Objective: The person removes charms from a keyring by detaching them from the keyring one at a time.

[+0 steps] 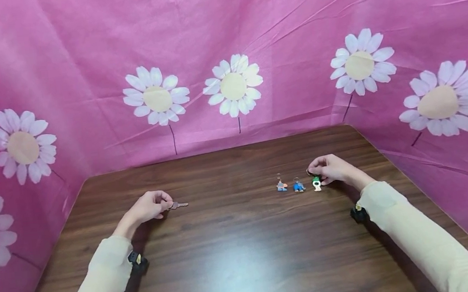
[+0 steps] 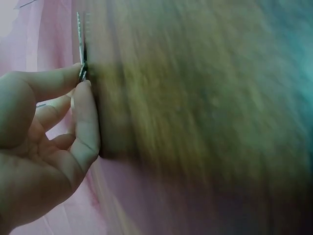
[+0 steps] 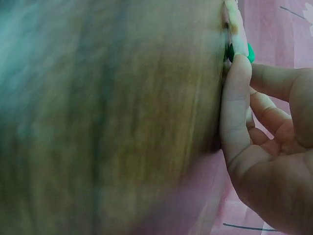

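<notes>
My left hand [image 1: 151, 206] pinches the head of a metal key [image 1: 178, 205] that lies flat on the dark wooden table [image 1: 244, 240]; in the left wrist view the key [image 2: 81, 44] sticks out from between thumb and forefinger. My right hand [image 1: 329, 169] pinches a small green-and-white keychain figure [image 1: 317, 183] at the right end of a short row. The right wrist view shows the same figure [image 3: 237, 34] held by fingertips against the table. Beside it lie a blue keychain figure [image 1: 298, 186] and an orange-and-blue one [image 1: 281, 185], both untouched.
Pink cloth with white daisies [image 1: 232, 84] hangs as a wall behind and along both sides of the table. A small black camera is strapped under each wrist [image 1: 137, 261]. Bare wood lies between the hands and toward me.
</notes>
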The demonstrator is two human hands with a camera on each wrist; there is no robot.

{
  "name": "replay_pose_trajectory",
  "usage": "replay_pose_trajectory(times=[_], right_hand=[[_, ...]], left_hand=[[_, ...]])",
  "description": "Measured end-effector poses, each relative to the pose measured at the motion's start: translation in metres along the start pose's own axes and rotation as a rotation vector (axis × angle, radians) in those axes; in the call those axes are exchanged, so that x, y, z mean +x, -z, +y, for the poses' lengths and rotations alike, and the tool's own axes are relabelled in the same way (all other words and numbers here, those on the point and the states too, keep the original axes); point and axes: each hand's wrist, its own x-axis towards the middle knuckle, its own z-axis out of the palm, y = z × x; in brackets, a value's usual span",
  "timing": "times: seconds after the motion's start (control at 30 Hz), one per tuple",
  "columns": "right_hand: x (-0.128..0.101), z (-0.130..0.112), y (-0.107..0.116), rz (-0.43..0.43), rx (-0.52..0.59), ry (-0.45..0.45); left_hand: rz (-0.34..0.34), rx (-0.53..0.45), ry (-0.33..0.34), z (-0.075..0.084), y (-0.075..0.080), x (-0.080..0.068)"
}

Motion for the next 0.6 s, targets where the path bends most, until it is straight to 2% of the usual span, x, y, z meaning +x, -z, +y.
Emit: replay_pose_trajectory(times=[0.27, 0.6], right_hand=[[0.0018, -0.0005, -0.001, -0.012, 0.029, -0.014], [0.0047, 0.0011, -0.0023, -0.022, 0.017, -0.008]], left_hand=[[0.053, 0.117, 0.052, 0.0076, -0.0038, 0.0012], [0.075, 0.101, 0.051, 0.0024, -0.0061, 0.0008]])
